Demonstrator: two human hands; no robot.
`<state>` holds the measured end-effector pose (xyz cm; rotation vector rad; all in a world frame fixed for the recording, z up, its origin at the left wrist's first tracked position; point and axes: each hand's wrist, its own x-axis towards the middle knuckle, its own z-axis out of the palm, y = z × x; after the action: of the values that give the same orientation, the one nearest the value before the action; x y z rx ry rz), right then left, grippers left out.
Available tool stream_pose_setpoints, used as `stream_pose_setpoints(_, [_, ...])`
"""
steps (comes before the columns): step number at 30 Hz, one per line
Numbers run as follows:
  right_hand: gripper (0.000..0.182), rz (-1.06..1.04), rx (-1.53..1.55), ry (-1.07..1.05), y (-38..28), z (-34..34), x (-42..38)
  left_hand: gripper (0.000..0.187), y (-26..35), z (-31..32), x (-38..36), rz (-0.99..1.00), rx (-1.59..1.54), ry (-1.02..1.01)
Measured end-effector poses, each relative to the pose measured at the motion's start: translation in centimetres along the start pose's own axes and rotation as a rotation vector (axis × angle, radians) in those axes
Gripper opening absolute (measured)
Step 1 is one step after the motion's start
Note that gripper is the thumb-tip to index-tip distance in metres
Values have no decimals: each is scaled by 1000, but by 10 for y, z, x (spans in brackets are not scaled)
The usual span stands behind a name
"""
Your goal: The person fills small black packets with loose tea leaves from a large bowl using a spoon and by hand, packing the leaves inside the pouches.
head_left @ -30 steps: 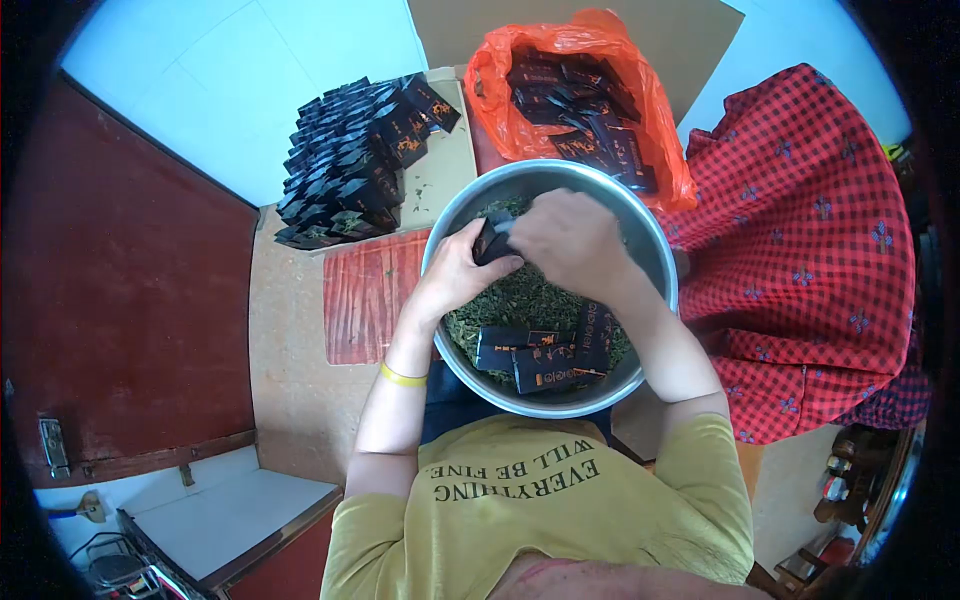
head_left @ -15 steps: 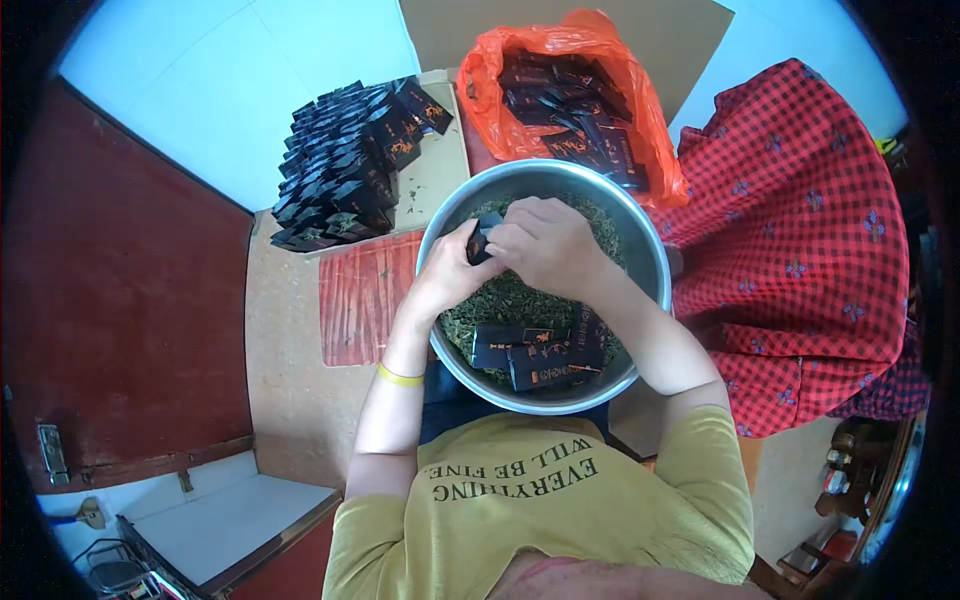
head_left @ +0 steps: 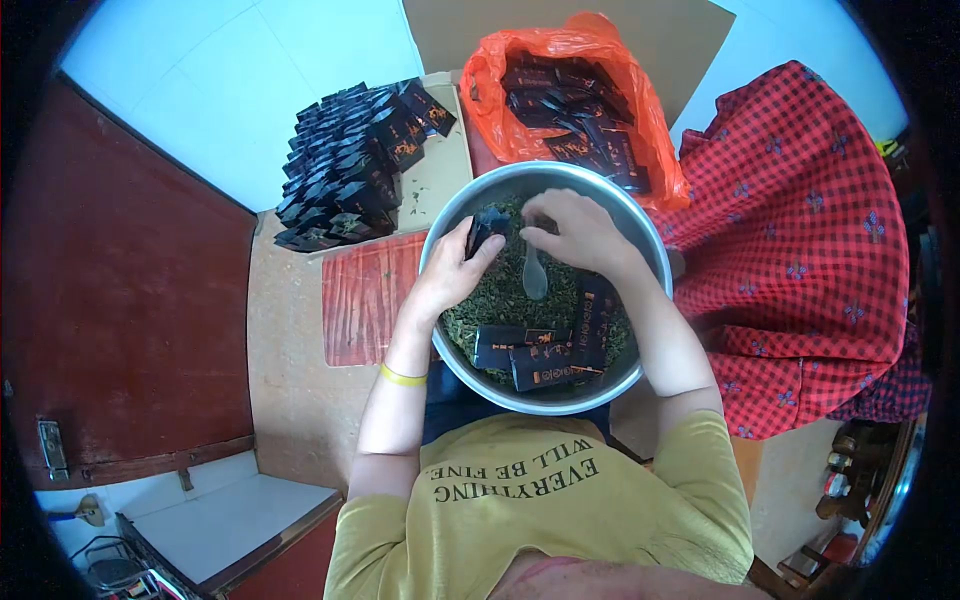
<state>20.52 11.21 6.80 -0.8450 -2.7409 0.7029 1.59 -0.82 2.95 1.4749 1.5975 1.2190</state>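
A large metal bowl (head_left: 450,345) holds loose green tea leaves (head_left: 505,295) and several black packets (head_left: 540,355) with orange print at its near side. My left hand (head_left: 455,265) grips one small black packet (head_left: 485,228) upright over the leaves. My right hand (head_left: 580,230) holds a light spoon (head_left: 534,277) by its handle, its scoop hanging down just right of that packet. A yellow band (head_left: 402,377) sits on my left wrist.
An orange plastic bag (head_left: 575,90) full of black packets lies behind the bowl. Rows of filled black packets (head_left: 350,165) stand at the back left. A red mat (head_left: 365,295) lies left of the bowl. Red checked cloth (head_left: 800,230) fills the right side.
My right hand has drawn away from the packet and now dangles a spoon over the leaves. My left hand still holds the packet in about the same place.
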Motion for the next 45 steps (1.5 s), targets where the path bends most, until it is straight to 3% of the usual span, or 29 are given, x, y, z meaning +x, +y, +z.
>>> stream_pose_setpoints(3, [37, -155, 329, 240, -6, 7, 4, 34, -2, -3, 0, 10, -75, -47])
stream_pose_setpoints(7, [47, -229, 487, 168, -7, 25, 8, 38, 7, -5, -4, 58, -124, -57])
stream_pose_setpoints(12, [38, -396, 449, 298, -8, 34, 14, 43, -3, -2, -1, 131, -296, 30])
stream_pose_setpoints(17, [26, -362, 377, 274, -7, 41, 12, 38, -7, 1, 2, 291, -119, 126])
stream_pose_setpoints(20, [22, -372, 434, 296, -13, 34, 12, 30, 13, -6, -5, 59, -321, 27])
stream_pose_setpoints(23, [18, 4, 734, 117, -20, 27, 8, 26, 6, -6, -4, 34, -331, 8])
stream_pose_setpoints(31, [14, -20, 512, 224, -15, 35, 11, 18, -6, -6, -4, 21, -420, 36])
stream_pose_setpoints(40, [14, -35, 538, 167, -15, 34, 8, 13, -10, -8, -6, 9, -451, 101])
stream_pose_setpoints(45, [16, -107, 424, 248, -17, 34, 9, 13, -13, -9, -5, 17, -473, 105])
